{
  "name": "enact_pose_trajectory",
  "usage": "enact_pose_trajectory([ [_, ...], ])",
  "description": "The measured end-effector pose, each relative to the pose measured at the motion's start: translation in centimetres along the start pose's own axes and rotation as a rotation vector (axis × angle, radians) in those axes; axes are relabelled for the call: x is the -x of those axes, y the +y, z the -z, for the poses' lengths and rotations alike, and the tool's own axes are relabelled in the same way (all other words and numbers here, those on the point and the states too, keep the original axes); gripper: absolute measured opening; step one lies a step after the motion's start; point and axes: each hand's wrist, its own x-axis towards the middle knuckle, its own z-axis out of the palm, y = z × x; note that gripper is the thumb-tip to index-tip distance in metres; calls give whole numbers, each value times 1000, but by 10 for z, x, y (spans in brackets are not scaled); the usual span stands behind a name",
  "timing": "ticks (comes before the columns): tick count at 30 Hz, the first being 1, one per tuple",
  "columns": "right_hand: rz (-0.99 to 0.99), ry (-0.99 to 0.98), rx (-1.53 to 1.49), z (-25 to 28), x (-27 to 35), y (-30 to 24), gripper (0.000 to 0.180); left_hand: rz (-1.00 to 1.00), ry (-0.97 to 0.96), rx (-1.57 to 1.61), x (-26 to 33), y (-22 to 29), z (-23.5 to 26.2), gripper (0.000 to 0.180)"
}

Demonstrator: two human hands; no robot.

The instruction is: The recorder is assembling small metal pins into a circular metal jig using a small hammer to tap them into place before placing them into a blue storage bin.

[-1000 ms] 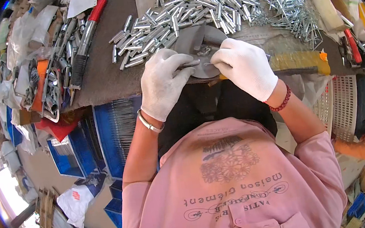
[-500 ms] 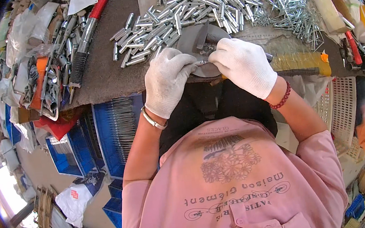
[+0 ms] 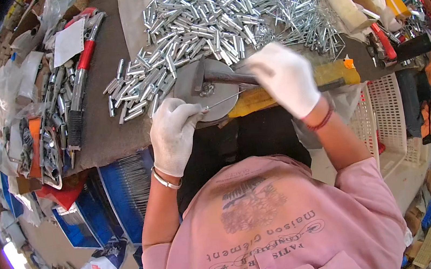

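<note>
My left hand (image 3: 173, 137), in a white knit glove, pinches a thin metal rod (image 3: 224, 99) near a small fitting at its end. The rod points right, over the front of a round grey metal plate (image 3: 220, 109) at the table edge. A hammer (image 3: 199, 77) lies across the plate, its dark handle running right and passing out of sight at my right hand (image 3: 287, 79). That gloved hand is smeared by motion, so whether it grips the handle cannot be made out. Small metal bits (image 3: 208, 88) sit on the plate beside the hammer head.
Beyond the plate spreads a heap of silvery metal sleeves (image 3: 201, 22), with thin rods (image 3: 309, 18) piled to its right. A yellow-wrapped bar (image 3: 276, 96) lines the table edge. Tools and a red-banded metal shaft (image 3: 86, 54) lie left. Blue bins (image 3: 117, 193) and a white basket (image 3: 387, 117) flank my legs.
My hands, close together over the plate before, are now apart, the right one moving and blurred. The rod shows plainly in my left hand. The whole view has shifted, and more of the hammer handle is exposed.
</note>
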Motion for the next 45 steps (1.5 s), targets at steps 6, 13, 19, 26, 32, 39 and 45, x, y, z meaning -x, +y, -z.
enact_pose_trajectory([
  [6,-251,7,184,-3,-5,63,11,-22,11,-9,-1,0,-2,18],
  [13,-319,-17,202,-23,-11,67,12,11,27,45,1,-1,-4,18],
  [19,-185,-60,-261,1,-14,7,10,32,-7,47,3,-6,-5,19],
  [26,102,-256,-358,-24,-17,-61,13,23,16,7,9,-10,-10,19],
  [32,194,-309,-271,-26,-22,-67,12,76,7,101,16,-17,-15,17],
  [39,412,-402,54,-15,-30,-80,9,23,36,69,9,-14,-16,16],
  [45,238,-291,10,4,-11,-66,34,-5,52,37,6,-7,-5,17],
])
